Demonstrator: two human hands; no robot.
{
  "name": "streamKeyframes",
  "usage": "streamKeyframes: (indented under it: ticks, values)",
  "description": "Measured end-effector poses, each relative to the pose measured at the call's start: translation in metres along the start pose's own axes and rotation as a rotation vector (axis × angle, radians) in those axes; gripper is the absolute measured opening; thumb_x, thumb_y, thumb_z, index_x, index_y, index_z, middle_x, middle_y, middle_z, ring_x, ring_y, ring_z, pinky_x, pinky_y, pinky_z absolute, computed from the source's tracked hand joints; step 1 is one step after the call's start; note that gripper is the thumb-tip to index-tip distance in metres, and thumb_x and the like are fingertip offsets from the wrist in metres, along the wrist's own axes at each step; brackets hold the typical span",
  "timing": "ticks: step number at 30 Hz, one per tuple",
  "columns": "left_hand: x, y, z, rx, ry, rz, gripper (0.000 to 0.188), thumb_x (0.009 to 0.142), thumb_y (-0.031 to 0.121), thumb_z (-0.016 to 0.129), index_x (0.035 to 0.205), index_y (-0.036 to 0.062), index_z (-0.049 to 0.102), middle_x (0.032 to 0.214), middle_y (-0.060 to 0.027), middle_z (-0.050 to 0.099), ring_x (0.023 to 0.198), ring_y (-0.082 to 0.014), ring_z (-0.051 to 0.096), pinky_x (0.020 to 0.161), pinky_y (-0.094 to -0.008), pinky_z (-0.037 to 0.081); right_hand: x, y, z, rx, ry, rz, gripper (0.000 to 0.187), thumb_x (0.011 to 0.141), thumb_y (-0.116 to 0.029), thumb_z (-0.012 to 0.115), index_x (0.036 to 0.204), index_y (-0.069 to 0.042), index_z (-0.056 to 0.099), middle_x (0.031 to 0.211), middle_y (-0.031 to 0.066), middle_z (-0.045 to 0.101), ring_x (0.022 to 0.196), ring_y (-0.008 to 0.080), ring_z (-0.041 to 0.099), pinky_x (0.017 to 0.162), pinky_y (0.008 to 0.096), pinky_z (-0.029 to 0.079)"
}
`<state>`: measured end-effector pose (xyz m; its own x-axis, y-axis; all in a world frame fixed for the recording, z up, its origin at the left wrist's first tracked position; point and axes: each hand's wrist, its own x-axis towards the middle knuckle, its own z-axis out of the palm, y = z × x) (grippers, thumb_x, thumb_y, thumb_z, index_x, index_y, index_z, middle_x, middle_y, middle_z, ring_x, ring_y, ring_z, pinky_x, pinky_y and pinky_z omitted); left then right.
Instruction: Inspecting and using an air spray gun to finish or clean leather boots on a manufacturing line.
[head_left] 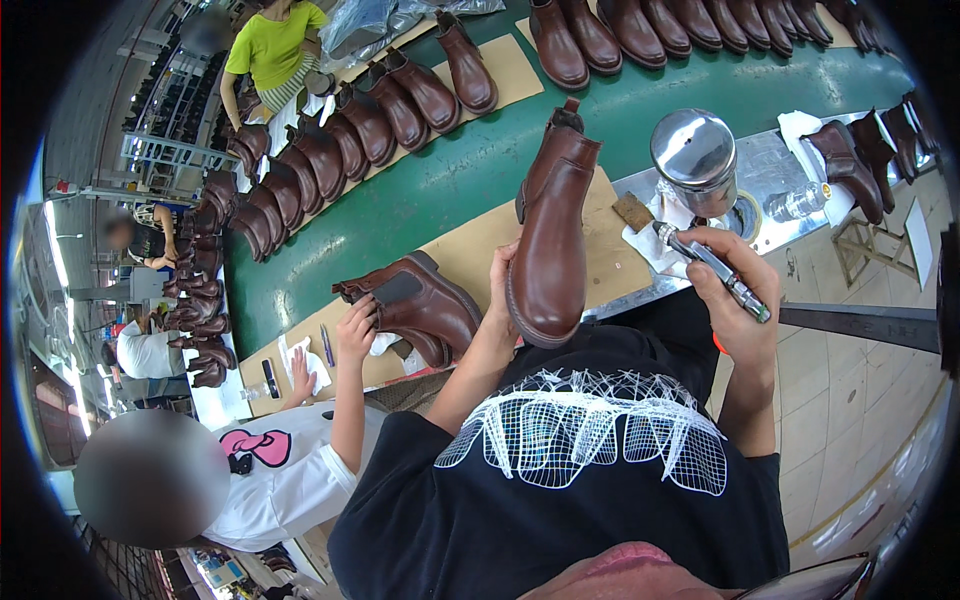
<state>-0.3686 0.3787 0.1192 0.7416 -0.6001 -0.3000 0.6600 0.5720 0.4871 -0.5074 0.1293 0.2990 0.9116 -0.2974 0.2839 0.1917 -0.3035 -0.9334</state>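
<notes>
My left hand (pixel 503 285) grips a brown leather ankle boot (pixel 552 235) by its side, toe toward me. The boot is raised over the near edge of the bench. In my right hand (pixel 738 290) is a metal spray gun (pixel 712 262), its front end pointing left toward the boot. A shiny silver cup (pixel 692 150) stands just beyond the gun; whether the two are joined I cannot tell. A brown sponge-like block (pixel 632 210) and white cloth (pixel 655 250) lie between the boot and the gun.
Brown cardboard (pixel 480 245) covers part of the green bench (pixel 420 200). Boots (pixel 340 140) stand in long rows on the far side. A small person at my left touches another boot (pixel 425 300). Tape (pixel 745 215) and a clear bottle (pixel 800 200) lie right.
</notes>
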Motion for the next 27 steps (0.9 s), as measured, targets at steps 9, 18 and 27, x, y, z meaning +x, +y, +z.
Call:
streamKeyframes:
  ticks: [9,18,27]
  values:
    - [-0.008,0.002,0.045,0.1,-0.257,0.152,0.064,0.093,0.032,0.061,0.14,-0.0055,0.039,0.118,-0.0295,0.059,0.092,-0.0427,0.067,0.067,-0.046,0.062,0.001,-0.001,0.004,-0.059,-0.012,-0.092,0.024,0.081,-0.014,0.077,0.103,-0.004,0.071,0.088,0.0047,0.071,0.072,0.0114,0.059,0.072,0.0262,0.041]
    - [-0.006,0.01,0.044,0.006,-0.295,0.111,0.06,0.095,0.024,0.062,0.142,-0.004,0.038,0.119,-0.0282,0.058,0.097,-0.0428,0.067,0.074,-0.0471,0.063,-0.006,0.002,0.007,-0.115,-0.215,-0.076,0.026,0.084,-0.013,0.072,0.106,0.0,0.069,0.09,0.006,0.067,0.078,0.0124,0.057,0.071,0.0256,0.044]
    - [0.03,0.016,-0.005,0.155,-0.233,0.204,0.061,0.101,0.04,0.047,0.143,-0.0036,0.039,0.117,-0.0285,0.061,0.098,-0.0393,0.067,0.082,-0.0468,0.06,-0.013,0.023,0.022,0.171,-0.147,0.242,0.024,0.085,0.003,0.063,0.109,0.002,0.069,0.088,0.002,0.067,0.081,0.007,0.058,0.075,0.0218,0.046]
